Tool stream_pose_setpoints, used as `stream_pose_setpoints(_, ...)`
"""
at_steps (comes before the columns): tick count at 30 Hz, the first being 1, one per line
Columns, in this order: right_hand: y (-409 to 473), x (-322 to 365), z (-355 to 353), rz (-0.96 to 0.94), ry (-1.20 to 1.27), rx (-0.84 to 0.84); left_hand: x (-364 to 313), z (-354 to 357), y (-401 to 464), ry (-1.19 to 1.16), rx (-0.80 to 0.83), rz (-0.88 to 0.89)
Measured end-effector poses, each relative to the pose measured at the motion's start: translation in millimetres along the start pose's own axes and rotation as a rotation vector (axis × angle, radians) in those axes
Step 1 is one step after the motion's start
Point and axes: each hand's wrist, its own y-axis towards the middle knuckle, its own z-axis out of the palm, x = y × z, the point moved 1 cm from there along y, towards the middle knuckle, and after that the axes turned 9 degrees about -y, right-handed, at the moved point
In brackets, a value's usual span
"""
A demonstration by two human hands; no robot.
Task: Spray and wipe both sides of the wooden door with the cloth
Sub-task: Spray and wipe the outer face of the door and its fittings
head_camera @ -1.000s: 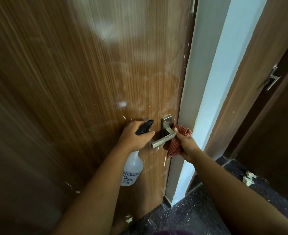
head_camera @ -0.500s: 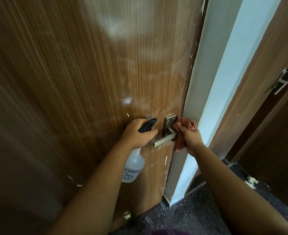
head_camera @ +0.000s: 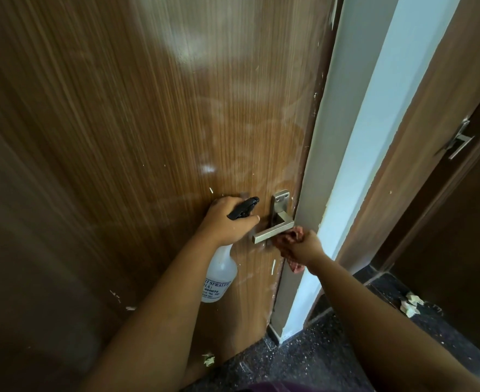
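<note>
The crumpled red checked cloth (head_camera: 288, 244), gripped in the right hand (head_camera: 304, 246), is pressed just under the brushed-metal lever handle (head_camera: 274, 232), whose long axis runs leftward toward the left hand (head_camera: 227, 219), by which the translucent white spray bottle (head_camera: 219, 274) is clasped against the brown wooden door (head_camera: 148, 123).

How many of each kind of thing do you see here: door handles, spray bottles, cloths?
Door handles: 2, one on the wooden door, one on the far door
Spray bottles: 1
Cloths: 1
Total: 4

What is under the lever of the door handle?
The red checked cloth, gripped by the right hand, sits just below the lever at the door's edge. Whether the cloth touches the lever's underside is hidden by the lever itself.
</note>
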Motion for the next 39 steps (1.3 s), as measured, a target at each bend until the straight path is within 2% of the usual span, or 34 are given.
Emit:
stream_pose_setpoints(2, 1.5, 4.3, -5.9, 0.021, 0.298, -0.075, 0.1, -0.9, -0.1, -0.014, 0.000, -0.006)
stream_pose_setpoints(6, 2.1, 17.5, -23.5, -0.078, 0.638, -0.136, 0.3, 1.1, -0.5, -0.003, -0.007, 0.003)
stream_pose_setpoints(7, 2.6, 22.3, -27.4, -0.123, 0.666, -0.144, 0.5, 1.6, -0.5, 0.003, -0.009, 0.007)
stream_pose_setpoints(9, 5.6, 32.3, -31.7, -0.215, 0.526, -0.131, -1.9, 1.4, -0.6, 0.023, -0.017, 0.023)
stream_pose_setpoints(11, 7.8, 31.8, -29.8, -0.215, 0.419, -0.094, -2.1, 1.9, -2.0, 0.024, -0.022, 0.028)
stream_pose_setpoints(16, 11.1, 19.5, -23.1, -0.045, 0.552, -0.036, -4.8, 1.8, -2.4, 0.015, -0.025, 0.034)
stream_pose_setpoints(19, 1.7, 9.4, -5.2, 0.124, 0.660, 0.061, -1.9, 1.5, -0.9, -0.009, -0.018, 0.018)
stream_pose_setpoints(22, -12.4, -5.5, 18.4, 0.272, 0.884, 0.167, 1.0, 1.6, -0.2, -0.015, -0.013, 0.035)
stream_pose_setpoints(23, -17.9, -5.8, 22.4, 0.276, 0.890, 0.220, 2.1, 1.3, 0.0, -0.014, -0.013, 0.041)
stream_pose_setpoints(25, -26.7, -4.1, 20.4, 0.231, 0.736, 0.270, 2.3, 1.0, 0.6, -0.026, -0.011, 0.044)
stream_pose_setpoints(27, -27.9, -7.7, 10.4, 0.220, 0.640, 0.122, 3.2, 0.4, 1.2, -0.039, 0.006, 0.040)
stream_pose_setpoints(30, -24.5, -13.3, -18.7, 0.268, 0.738, -0.156, 4.3, -3.8, -0.6, -0.033, 0.075, 0.036)
stream_pose_setpoints(35, -25.7, 17.0, -41.5, 0.111, 0.727, -0.182, 4.6, -14.5, -1.1, 0.089, 0.264, 0.035)
stream_pose_setpoints(39, -26.8, 28.7, -34.3, 0.068, 0.673, -0.267, 10.1, -18.0, -0.2, 0.126, 0.375, 0.039)
